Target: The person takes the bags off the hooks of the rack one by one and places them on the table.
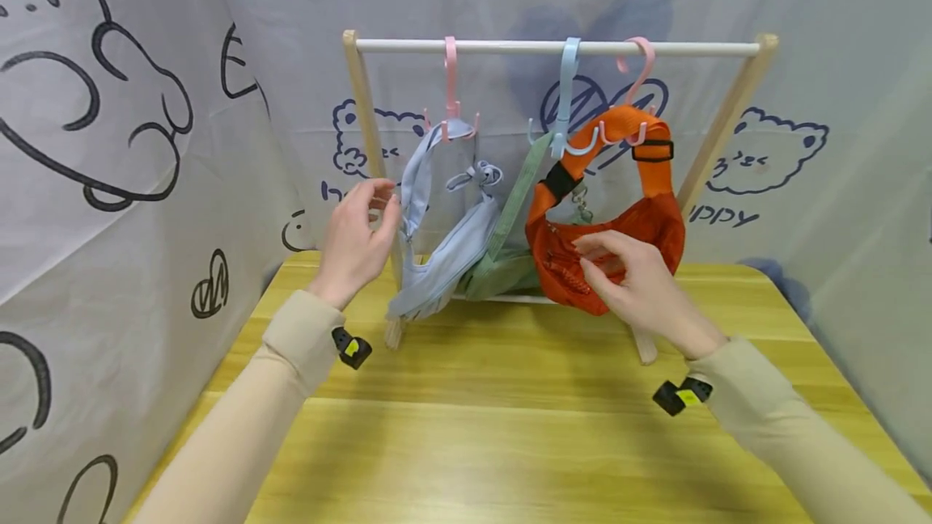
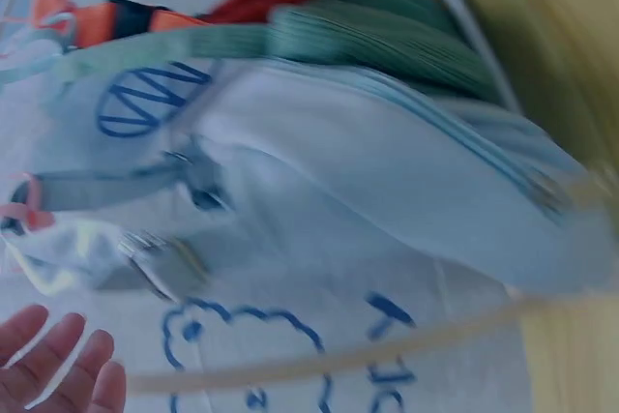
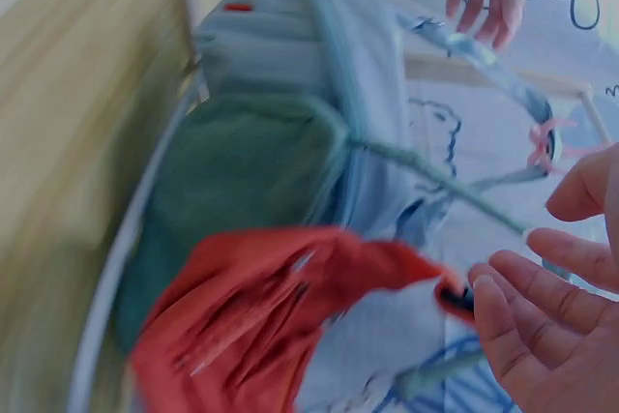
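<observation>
An orange waist bag (image 1: 658, 225) hangs by its strap from a pink hook (image 1: 644, 75). Left of it, a green bag (image 1: 506, 275) hangs from a light blue hook (image 1: 565, 91), partly hidden behind its neighbours. A light blue bag (image 1: 455, 257) with a knotted strap hangs on another pink hook (image 1: 451, 79). My left hand (image 1: 360, 233) is beside the light blue bag's strap, fingers loosely bent and holding nothing. In front of the orange bag is my right hand (image 1: 641, 281), thumb and fingers apart; the right wrist view shows nothing gripped between them.
The hooks hang from the white rail (image 1: 510, 47) of a small wooden-legged rack, which stands toward the back of a yellow wood-grain table (image 1: 473, 427). Printed cloth (image 1: 255, 144) with cartoon drawings encloses the back and sides.
</observation>
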Motion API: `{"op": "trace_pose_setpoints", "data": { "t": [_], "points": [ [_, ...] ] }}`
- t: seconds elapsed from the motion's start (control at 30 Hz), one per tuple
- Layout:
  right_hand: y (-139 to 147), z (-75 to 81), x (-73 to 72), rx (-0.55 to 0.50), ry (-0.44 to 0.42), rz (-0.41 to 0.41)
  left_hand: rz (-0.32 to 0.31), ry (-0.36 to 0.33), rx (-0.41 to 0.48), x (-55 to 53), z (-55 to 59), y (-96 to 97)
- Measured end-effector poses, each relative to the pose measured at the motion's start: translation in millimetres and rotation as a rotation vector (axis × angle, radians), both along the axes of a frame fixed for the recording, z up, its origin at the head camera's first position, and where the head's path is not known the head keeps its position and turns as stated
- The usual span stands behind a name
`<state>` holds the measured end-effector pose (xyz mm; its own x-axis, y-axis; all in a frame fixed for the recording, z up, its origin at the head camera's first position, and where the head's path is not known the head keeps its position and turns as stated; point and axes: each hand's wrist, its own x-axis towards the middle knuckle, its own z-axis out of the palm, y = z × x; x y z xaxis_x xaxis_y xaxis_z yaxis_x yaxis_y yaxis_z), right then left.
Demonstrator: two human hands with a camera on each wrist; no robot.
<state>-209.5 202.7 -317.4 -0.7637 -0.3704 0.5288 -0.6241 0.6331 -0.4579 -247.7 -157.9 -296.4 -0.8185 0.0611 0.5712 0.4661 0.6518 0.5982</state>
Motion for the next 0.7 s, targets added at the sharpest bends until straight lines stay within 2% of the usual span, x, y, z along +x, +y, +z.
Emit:
{"op": "trace_pose_setpoints", "data": {
  "t": [0.1, 0.2, 0.33, 0.5, 0.7],
  "points": [
    [-20.4, 14.8, -15.7, -0.061, -0.055, 0.034, -0.039, -0.091, 0.088, -6.9, 15.0, 9.8],
    [-39.5, 29.5, -30.1, -0.112, -0.11, 0.053, -0.06, -0.187, 0.14, -12.3, 28.9, 18.3],
    [-62.1, 44.5, -47.9, -0.169, -0.174, 0.082, -0.054, -0.297, 0.155, -19.1, 41.1, 26.1],
    [-87.8, 62.4, -63.0, -0.237, -0.247, 0.115, -0.044, -0.379, 0.15, -27.0, 51.6, 30.7],
    [-112.1, 79.7, -80.4, -0.291, -0.283, 0.12, -0.108, -0.48, 0.176, -36.5, 64.3, 32.6]
  ]
}}
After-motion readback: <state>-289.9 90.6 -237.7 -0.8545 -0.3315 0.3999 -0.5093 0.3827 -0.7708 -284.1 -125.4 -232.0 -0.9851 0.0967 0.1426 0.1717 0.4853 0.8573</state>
